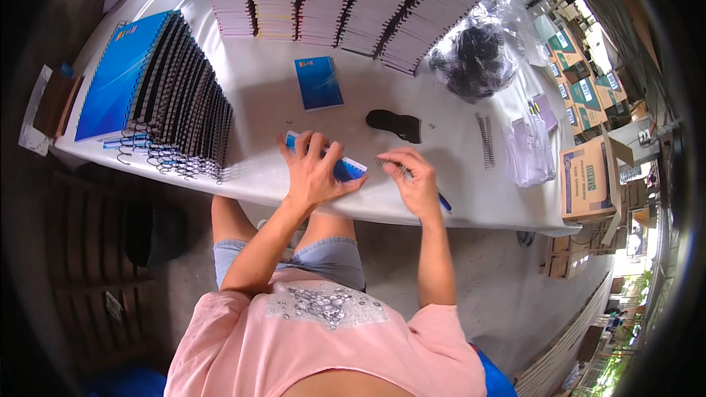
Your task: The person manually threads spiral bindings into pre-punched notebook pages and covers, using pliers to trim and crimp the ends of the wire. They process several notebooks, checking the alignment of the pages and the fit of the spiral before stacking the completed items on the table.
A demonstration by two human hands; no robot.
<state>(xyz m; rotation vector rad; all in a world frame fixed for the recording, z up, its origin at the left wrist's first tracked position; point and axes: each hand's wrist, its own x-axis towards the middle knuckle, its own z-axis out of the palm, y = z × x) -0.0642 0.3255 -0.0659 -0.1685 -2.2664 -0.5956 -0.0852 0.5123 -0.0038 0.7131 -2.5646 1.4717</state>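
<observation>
My left hand [315,170] is closed over a small blue notepad [348,170] near the table's front edge, fingers and thumb gripping its sides. Close by on the right, my right hand [416,182] pinches a thin spiral wire coil [387,162], held near the notepad's right end. Farther back lies another small blue notepad [320,84], flat on the white-covered table [257,95]. A dark, flat, sock-shaped piece [394,126] rests beyond my right hand. To its right are loose wire coils [485,141], and a blue pen [445,203] lies beside my right wrist.
Blue spiral notebooks [121,81] form a tall stack on the left. Several high stacks of bound pads [316,0] line the back. At right are a clear plastic bag of dark material [478,59], a white plastic package [531,151] and a cardboard box [586,180].
</observation>
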